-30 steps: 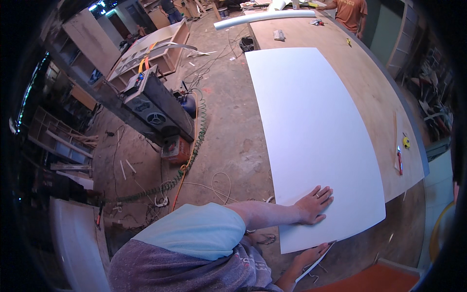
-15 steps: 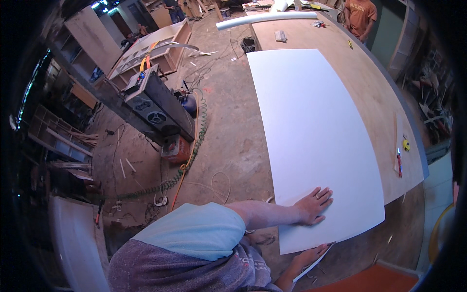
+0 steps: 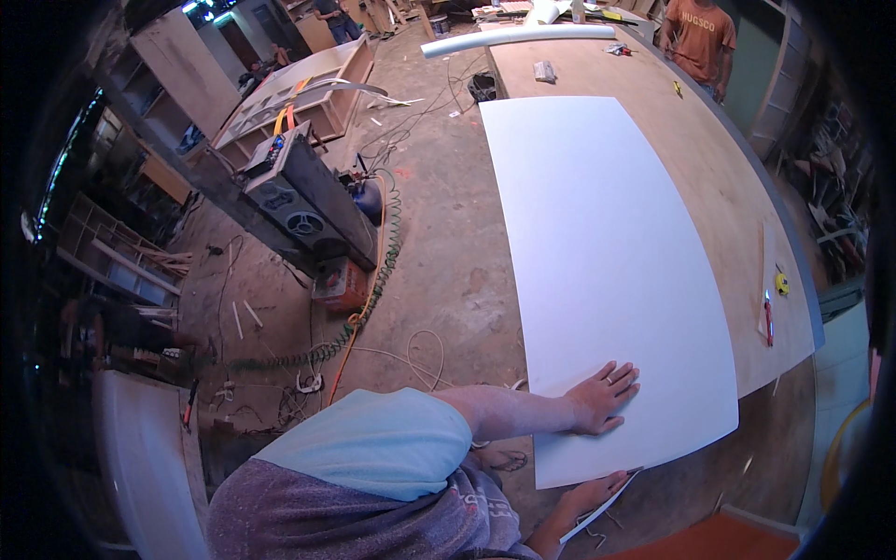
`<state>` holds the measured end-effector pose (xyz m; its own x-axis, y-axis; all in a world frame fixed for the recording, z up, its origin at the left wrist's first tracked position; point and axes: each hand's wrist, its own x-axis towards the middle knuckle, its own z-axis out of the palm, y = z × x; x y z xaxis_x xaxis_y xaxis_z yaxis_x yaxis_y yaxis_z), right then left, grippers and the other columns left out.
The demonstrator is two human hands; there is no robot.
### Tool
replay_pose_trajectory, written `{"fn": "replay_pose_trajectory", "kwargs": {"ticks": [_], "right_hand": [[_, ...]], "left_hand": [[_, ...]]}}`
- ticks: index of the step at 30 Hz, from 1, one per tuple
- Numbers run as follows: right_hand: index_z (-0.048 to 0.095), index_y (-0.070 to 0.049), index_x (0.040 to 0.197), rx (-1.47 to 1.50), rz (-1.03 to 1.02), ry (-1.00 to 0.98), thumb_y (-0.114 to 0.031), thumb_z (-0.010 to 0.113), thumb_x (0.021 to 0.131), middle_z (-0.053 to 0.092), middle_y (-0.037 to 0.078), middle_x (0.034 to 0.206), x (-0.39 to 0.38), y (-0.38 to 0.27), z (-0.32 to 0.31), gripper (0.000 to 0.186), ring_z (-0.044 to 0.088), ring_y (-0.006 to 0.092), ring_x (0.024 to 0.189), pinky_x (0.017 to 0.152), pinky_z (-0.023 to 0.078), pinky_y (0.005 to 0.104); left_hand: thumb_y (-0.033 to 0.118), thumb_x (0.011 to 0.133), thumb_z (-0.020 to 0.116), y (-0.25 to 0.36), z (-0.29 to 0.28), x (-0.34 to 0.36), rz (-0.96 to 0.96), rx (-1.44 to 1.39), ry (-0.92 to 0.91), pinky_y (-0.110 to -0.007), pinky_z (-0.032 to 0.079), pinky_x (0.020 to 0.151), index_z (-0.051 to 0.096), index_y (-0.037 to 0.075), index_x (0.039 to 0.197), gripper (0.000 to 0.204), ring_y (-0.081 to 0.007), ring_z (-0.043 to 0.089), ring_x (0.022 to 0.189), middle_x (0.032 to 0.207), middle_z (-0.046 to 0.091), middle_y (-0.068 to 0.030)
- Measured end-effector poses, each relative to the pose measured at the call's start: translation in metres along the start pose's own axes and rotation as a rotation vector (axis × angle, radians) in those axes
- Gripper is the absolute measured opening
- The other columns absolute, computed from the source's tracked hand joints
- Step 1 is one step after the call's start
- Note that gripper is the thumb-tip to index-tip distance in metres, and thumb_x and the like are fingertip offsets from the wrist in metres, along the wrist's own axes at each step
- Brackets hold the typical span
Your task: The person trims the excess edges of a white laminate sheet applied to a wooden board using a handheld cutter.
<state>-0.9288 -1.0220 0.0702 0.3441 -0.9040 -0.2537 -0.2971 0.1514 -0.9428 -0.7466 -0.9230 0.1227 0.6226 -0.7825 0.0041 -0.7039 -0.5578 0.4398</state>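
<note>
A large white sheet [image 3: 616,233] with a curved right side lies over a wooden board on the workbench, its near end reaching past the board. My left hand [image 3: 605,399] rests flat on the sheet's near part, fingers spread, a ring on one finger. At the sheet's near edge my right hand [image 3: 597,489] is closed, palm side partly hidden. A small dark piece shows at its fingertips against the edge, too small to name. A narrow white strip [image 3: 602,510] curls down beside this hand, trailing from the same edge.
On the wooden board [image 3: 691,154] lie a red cutter knife [image 3: 768,319], a yellow tape measure [image 3: 782,284] and a white roll [image 3: 518,40]. A speaker cabinet [image 3: 308,201] stands left, by a green coiled hose [image 3: 378,280]. A person in an orange shirt [image 3: 702,42] stands beyond the bench.
The view has shifted slightly. Both my hands stay almost in place. The person in the orange shirt shows a little more, and a dark shape appears at the far left.
</note>
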Motion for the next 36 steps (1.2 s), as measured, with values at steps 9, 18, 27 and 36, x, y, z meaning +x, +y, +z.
{"fn": "replay_pose_trajectory", "kwargs": {"ticks": [9,18,27,36], "right_hand": [[0.051,0.003,0.152,-0.124,0.057,0.043,-0.027,0.047,0.116,0.059,0.024,0.148,-0.018,-0.032,0.002,0.047,0.063,0.0338,0.125,0.107,0.052,0.0436],[0.048,0.002,0.154,-0.105,0.156,-0.008,-0.027,0.045,0.116,0.057,0.024,0.15,-0.027,-0.055,0.002,0.048,0.063,0.0329,0.126,0.106,0.052,0.043],[0.052,0.003,0.151,-0.059,0.066,-0.017,-0.027,0.046,0.116,0.06,0.023,0.147,-0.015,-0.034,0.0,0.046,0.064,0.0327,0.125,0.105,0.052,0.0425],[0.053,0.002,0.152,-0.074,0.085,0.034,-0.026,0.049,0.115,0.061,0.022,0.147,-0.018,-0.037,0.001,0.046,0.064,0.0323,0.123,0.104,0.052,0.0425]], "left_hand": [[0.045,0.102,0.053,0.001,-0.001,-0.001,0.001,0.024,0.004,-0.054,0.012,0.133,0.031,-0.003,0.162,0.079,-0.0384,0.013,0.163,0.172,0.023,-0.0254],[0.043,0.101,0.056,0.0,0.006,0.0,0.005,-0.007,0.05,-0.054,0.012,0.133,0.035,-0.004,0.159,0.078,-0.0395,0.015,0.163,0.171,0.025,-0.0259],[0.043,0.101,0.055,0.0,0.004,0.001,0.012,-0.016,0.035,-0.055,0.012,0.133,0.032,-0.004,0.161,0.079,-0.0389,0.014,0.163,0.171,0.024,-0.0264],[0.043,0.101,0.055,-0.001,0.006,0.001,0.017,-0.001,0.047,-0.055,0.013,0.132,0.034,-0.004,0.16,0.078,-0.0401,0.016,0.162,0.17,0.025,-0.0265]]}}
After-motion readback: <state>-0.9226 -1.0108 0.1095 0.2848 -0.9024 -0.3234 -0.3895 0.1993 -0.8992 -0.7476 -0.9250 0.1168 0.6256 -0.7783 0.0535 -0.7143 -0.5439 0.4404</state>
